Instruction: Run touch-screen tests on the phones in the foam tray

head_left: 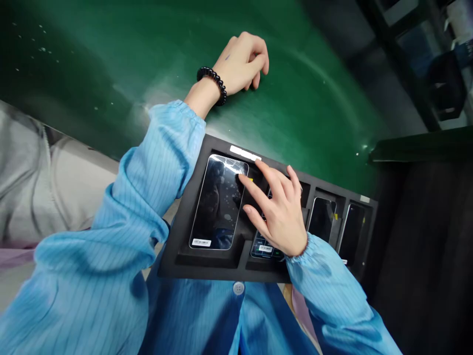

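**Phone in black tray, right hand on its edge**

Phone (218, 202) lay face up in the leftmost, largest compartment of a black foam tray (207, 264), glass dark & glossy w/ reflections. Tray sat at the near edge of the green table (111, 64), against the person's body. Right hand (277, 212) rested over the tray's 2nd compartment, fingers spread; index tip touched the phone's upper right edge, thumb lay just beside its right side. Not gripping anything. Second phone (264, 246) sat under that hand, mostly covered. Two more phones (322, 217) stood in narrower slots further right, each in its own compartment.

Left hand (242, 61) rested on the table well beyond the tray, fingers loosely curled under, holding nothing visible. Black bead bracelet (213, 81) on that wrist. Both arms in light blue striped sleeves (148, 167); white button (238, 288) on the coat front.

Surface: matte green mat, faint curved scuffs, a few pale specks top left. Room: dim; dark frame/shelving top right, dark block at right edge of table, pale grey fabric at left.

Labels: white sticker (245, 153) on tray's top rim, text too blurred to read. Small white label w/ barcode-like print (201, 242) at the phone's bottom edge, unreadable. Similar label on 2nd phone's lower end, also illegible. No brand visible.
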`<act>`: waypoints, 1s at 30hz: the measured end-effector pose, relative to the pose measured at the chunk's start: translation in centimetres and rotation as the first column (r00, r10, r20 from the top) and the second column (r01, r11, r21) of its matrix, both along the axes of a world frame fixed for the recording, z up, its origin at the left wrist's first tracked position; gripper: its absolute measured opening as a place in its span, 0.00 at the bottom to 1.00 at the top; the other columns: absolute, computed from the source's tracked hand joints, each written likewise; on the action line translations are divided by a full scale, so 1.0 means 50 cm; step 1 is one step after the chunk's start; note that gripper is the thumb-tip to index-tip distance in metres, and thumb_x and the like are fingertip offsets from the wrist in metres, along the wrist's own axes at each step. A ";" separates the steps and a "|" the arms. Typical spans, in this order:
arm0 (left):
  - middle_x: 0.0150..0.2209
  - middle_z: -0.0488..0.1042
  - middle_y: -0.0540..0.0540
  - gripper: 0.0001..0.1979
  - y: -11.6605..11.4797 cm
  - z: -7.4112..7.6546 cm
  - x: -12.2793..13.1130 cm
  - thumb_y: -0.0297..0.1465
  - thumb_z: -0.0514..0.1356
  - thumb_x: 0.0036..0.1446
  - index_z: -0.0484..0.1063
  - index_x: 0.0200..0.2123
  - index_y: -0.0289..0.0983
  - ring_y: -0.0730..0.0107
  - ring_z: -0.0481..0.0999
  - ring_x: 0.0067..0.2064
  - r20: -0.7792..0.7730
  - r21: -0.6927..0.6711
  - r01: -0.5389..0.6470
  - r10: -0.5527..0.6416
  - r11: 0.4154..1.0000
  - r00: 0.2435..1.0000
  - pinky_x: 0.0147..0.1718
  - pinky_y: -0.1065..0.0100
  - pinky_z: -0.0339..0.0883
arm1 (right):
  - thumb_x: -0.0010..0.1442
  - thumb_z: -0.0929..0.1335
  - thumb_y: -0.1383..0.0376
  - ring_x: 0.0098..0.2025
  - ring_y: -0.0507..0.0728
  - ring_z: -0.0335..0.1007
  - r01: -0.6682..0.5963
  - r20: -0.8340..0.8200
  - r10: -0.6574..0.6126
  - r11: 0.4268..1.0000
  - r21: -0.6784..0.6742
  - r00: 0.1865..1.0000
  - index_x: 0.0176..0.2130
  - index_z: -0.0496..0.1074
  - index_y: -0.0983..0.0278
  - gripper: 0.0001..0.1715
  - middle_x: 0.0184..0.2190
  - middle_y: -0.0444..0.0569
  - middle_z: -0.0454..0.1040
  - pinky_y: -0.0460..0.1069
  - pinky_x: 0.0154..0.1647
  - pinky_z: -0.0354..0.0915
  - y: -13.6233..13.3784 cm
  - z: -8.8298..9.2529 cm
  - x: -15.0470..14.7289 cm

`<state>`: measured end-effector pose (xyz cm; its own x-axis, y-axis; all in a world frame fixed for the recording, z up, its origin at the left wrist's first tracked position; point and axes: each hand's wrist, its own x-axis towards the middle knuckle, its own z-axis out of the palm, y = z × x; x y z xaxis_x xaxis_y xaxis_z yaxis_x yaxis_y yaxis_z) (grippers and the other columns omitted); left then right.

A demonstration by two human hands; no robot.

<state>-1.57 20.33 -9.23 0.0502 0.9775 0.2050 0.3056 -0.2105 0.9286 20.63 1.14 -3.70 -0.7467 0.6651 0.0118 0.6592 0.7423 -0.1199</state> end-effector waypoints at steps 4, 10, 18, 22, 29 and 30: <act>0.21 0.73 0.48 0.10 -0.001 0.000 0.000 0.22 0.52 0.56 0.72 0.27 0.34 0.79 0.66 0.18 0.015 -0.006 0.004 -0.003 1.000 1.000 0.25 0.71 0.62 | 0.72 0.58 0.54 0.65 0.66 0.60 0.028 -0.028 -0.027 1.000 0.015 0.999 0.68 0.59 0.58 0.29 0.69 0.57 0.59 0.68 0.72 0.45 0.003 0.000 0.002; 0.21 0.72 0.48 0.10 -0.006 0.009 0.000 0.20 0.51 0.56 0.71 0.27 0.33 0.80 0.66 0.18 0.032 -0.027 -0.007 0.008 1.000 0.999 0.25 0.71 0.62 | 0.72 0.58 0.53 0.65 0.67 0.59 0.079 -0.015 -0.078 0.997 0.011 0.997 0.68 0.60 0.58 0.29 0.70 0.58 0.58 0.69 0.71 0.46 0.006 -0.002 0.001; 0.22 0.73 0.46 0.11 0.002 0.001 -0.005 0.21 0.51 0.55 0.73 0.29 0.31 0.79 0.67 0.19 0.025 -0.021 -0.001 0.002 1.000 1.000 0.25 0.71 0.62 | 0.72 0.59 0.53 0.66 0.68 0.58 0.102 0.020 -0.102 0.995 -0.009 0.995 0.66 0.63 0.57 0.28 0.71 0.56 0.56 0.71 0.71 0.47 0.010 -0.008 -0.005; 0.23 0.74 0.44 0.12 0.001 0.002 -0.007 0.22 0.51 0.55 0.75 0.31 0.29 0.79 0.68 0.19 0.012 -0.021 0.009 -0.008 1.000 1.000 0.26 0.71 0.63 | 0.72 0.59 0.53 0.67 0.67 0.58 0.118 0.017 -0.118 0.993 -0.008 0.993 0.65 0.64 0.58 0.27 0.71 0.56 0.55 0.70 0.71 0.47 0.012 -0.008 -0.006; 0.25 0.77 0.41 0.13 -0.003 0.009 -0.006 0.22 0.51 0.56 0.76 0.33 0.27 0.79 0.68 0.20 -0.010 -0.025 0.001 -0.001 1.000 1.000 0.27 0.69 0.64 | 0.71 0.61 0.54 0.67 0.69 0.57 0.109 0.016 -0.108 0.994 -0.025 0.994 0.64 0.66 0.57 0.26 0.72 0.54 0.54 0.71 0.71 0.47 0.012 -0.002 -0.010; 0.25 0.76 0.42 0.13 -0.004 0.010 -0.006 0.21 0.51 0.56 0.76 0.33 0.27 0.80 0.67 0.20 -0.010 -0.028 -0.002 0.001 1.000 1.000 0.27 0.70 0.64 | 0.71 0.61 0.53 0.67 0.69 0.58 0.095 0.012 -0.095 0.995 -0.027 0.995 0.63 0.67 0.57 0.26 0.72 0.54 0.55 0.71 0.71 0.46 0.012 -0.001 -0.010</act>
